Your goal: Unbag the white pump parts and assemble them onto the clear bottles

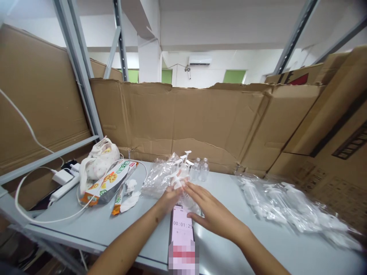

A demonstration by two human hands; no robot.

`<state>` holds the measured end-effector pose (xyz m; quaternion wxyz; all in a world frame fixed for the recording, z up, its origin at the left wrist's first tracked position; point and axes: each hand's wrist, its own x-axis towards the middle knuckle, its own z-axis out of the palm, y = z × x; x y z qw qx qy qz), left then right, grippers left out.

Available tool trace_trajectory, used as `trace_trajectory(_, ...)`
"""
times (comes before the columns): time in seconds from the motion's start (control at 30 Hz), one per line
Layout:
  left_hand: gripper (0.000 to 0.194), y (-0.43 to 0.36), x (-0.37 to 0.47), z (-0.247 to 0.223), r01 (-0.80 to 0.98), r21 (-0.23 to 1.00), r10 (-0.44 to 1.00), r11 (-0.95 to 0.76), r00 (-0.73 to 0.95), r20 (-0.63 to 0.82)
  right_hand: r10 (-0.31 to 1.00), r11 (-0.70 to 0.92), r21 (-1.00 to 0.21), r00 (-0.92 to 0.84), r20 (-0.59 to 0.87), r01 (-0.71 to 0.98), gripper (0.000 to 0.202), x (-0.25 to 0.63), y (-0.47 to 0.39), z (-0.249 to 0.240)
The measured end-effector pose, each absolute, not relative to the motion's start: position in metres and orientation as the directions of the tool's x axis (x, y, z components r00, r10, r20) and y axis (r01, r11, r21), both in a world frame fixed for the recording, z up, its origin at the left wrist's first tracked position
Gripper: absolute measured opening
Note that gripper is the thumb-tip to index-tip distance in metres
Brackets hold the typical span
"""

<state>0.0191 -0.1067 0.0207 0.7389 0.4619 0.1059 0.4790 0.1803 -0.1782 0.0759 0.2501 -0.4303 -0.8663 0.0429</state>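
Both hands meet at the middle of the table, around a white pump top (pixel 178 182). My left hand (pixel 169 200) is closed on it from the left, though its fingertips are partly hidden. My right hand (pixel 202 200) lies against it from the right, fingers stretched out and thumb apart. Clear plastic shows below the hands, but its shape is hard to make out. Just behind stand more white pump tops (pixel 187 156). Several small clear bottles (pixel 203 172) stand upright beside them. A crumpled clear plastic bag (pixel 157 181) lies to the left.
A phone (pixel 182 225) showing a timer lies in front of my hands. To the right are several bagged white pump bottles (pixel 275 200). On the left are a snack box (pixel 110 183), torn wrapper (pixel 130 198), cloth bag (pixel 100 158) and white cable (pixel 57 220). Cardboard (pixel 200 118) walls the back.
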Motion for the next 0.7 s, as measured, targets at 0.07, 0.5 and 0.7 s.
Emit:
trace_trajectory(0.07,0.057,-0.103,0.018,0.027,-0.629,0.766,0.859,0.134,0.459,0.227,0.795,0.579,-0.372,-0.4,0.456,0.726,0.065,0.19,-0.167,0.076)
trace_trajectory(0.5,0.042,-0.089,0.011,0.039,-0.741,0.641,0.945,0.201,0.32,0.073,0.978,-0.061,-0.959,-0.208,-0.003,-0.278,0.055,0.178,-0.15,0.021)
trace_trajectory(0.7,0.034,-0.085,0.014,0.03,-0.651,0.754,0.978,0.086,0.199,0.06,0.998,-0.037,-0.936,-0.059,-0.018,-0.349,0.047,0.186,-0.151,0.038)
